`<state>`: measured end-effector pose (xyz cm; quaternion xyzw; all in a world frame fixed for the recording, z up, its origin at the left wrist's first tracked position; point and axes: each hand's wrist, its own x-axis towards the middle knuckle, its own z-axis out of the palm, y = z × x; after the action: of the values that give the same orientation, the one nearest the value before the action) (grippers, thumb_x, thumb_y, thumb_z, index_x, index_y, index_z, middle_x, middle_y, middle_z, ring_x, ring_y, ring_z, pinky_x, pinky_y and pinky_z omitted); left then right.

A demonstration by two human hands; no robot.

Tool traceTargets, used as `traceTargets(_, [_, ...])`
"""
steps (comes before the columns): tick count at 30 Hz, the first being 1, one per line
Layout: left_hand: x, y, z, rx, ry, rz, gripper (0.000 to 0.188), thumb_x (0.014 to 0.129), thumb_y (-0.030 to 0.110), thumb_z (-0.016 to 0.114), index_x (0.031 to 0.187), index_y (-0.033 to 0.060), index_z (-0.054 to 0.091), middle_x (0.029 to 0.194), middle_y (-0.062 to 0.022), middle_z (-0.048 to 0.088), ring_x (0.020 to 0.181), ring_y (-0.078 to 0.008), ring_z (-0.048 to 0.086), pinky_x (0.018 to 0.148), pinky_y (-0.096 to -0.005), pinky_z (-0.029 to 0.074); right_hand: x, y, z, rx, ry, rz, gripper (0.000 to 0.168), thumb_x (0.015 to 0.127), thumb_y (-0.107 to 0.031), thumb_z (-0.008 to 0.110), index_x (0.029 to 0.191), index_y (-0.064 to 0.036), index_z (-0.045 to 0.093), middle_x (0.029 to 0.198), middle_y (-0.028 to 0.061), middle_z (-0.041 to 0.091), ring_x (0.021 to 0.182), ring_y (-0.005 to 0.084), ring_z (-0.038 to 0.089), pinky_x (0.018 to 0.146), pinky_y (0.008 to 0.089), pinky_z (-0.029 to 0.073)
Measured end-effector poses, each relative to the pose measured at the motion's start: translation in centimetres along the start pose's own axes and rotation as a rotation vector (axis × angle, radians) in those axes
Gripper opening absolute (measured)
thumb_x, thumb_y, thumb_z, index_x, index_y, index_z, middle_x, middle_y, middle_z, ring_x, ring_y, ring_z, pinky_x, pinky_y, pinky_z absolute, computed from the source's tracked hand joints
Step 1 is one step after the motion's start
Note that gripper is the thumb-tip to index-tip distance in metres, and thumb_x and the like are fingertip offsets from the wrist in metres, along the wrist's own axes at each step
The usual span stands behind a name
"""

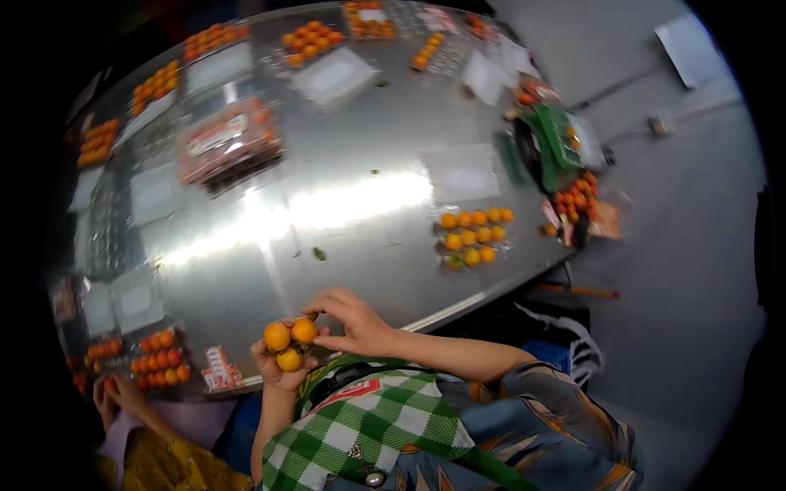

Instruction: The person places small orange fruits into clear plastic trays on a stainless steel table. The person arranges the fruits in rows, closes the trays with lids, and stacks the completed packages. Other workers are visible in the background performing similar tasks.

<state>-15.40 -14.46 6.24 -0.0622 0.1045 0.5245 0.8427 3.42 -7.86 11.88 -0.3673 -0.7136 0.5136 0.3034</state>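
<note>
Three round orange fruits (288, 360) rest together in my left hand (270, 372), whose palm is turned up beneath them. My right hand (353, 328) reaches in from the right, its thumb and forefinger around the rightmost fruit (304, 330). Green calyx leaves show between the fruits. Both hands are over the near edge of a shiny metal table (344, 245). To the right of my hands lies a clear plastic tray filled with rows of orange fruits (473, 236). A white pad (463, 175) lies just beyond that tray.
A green weighing scale (556, 147) stands at the table's right edge, beside loose red-orange fruits (576, 195). Stacked clear packs (230, 141) are at the left. A co-worker's hands (116, 393) touch fruit at the lower left, near a printed label strip (221, 370). Filled trays (311, 42) line the far side.
</note>
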Motion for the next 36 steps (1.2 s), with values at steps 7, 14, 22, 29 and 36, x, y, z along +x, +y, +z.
traceTargets(7, [4.5, -3.6, -0.3, 0.206, 0.089, -0.231, 0.047, 0.08, 0.037, 0.064, 0.113, 0.0058, 0.054, 0.13, -0.0202, 0.042, 0.108, -0.0373, 0.052, 0.068, -0.0417, 0.057, -11.4, 7.5, -10.7, -0.299, 0.36, 0.437, 0.032, 0.076, -0.013, 0.066, 0.106, -0.006, 0.057, 0.104, 0.0118, 0.056, 0.095, 0.0267, 0.056, 0.079, 0.0358, 0.047])
traceTargets(14, [1.4, -3.8, -5.0, 2.278, 0.358, 0.366, 0.04, 0.061, 0.013, 0.077, 0.096, 0.006, 0.059, 0.125, -0.0196, 0.044, 0.106, -0.0364, 0.052, 0.086, -0.0413, 0.045, -21.7, 12.9, -20.4, -0.641, 0.8, 0.54, 0.032, 0.073, -0.01, 0.065, 0.103, -0.003, 0.056, 0.1, 0.0142, 0.055, 0.094, 0.0319, 0.054, 0.081, 0.0385, 0.044])
traceTargets(22, [-2.1, -6.0, -5.1, 2.592, 0.542, 0.311, 0.046, 0.059, 0.008, 0.081, 0.099, 0.0066, 0.059, 0.136, -0.0212, 0.036, 0.117, -0.041, 0.044, 0.094, -0.0424, 0.04, -23.6, 20.3, -27.5, -0.93, 1.035, 0.582, 0.034, 0.073, -0.011, 0.062, 0.106, -0.002, 0.057, 0.098, 0.0174, 0.057, 0.095, 0.0352, 0.054, 0.084, 0.0412, 0.043])
traceTargets(29, [-3.2, -5.9, -5.8, 2.588, 0.611, 0.266, 0.052, 0.059, 0.015, 0.082, 0.106, 0.0085, 0.059, 0.14, -0.0223, 0.031, 0.123, -0.0425, 0.037, 0.098, -0.0447, 0.036, -23.8, 25.1, -30.7, -0.411, 0.886, 0.787, 0.022, 0.078, -0.014, 0.062, 0.096, -0.002, 0.062, 0.075, 0.0103, 0.062, 0.068, 0.0204, 0.061, 0.063, 0.0333, 0.048])
traceTargets(36, [-3.1, -5.6, -4.3, 2.6, 0.64, 0.147, 0.063, 0.057, 0.017, 0.082, 0.116, 0.011, 0.059, 0.141, -0.0225, 0.031, 0.124, -0.0411, 0.036, 0.1, -0.0457, 0.035, -23.2, 24.3, -31.1, -0.368, 0.87, 0.794, 0.023, 0.077, -0.019, 0.064, 0.091, -0.002, 0.062, 0.075, 0.0119, 0.064, 0.07, 0.0245, 0.063, 0.066, 0.035, 0.049])
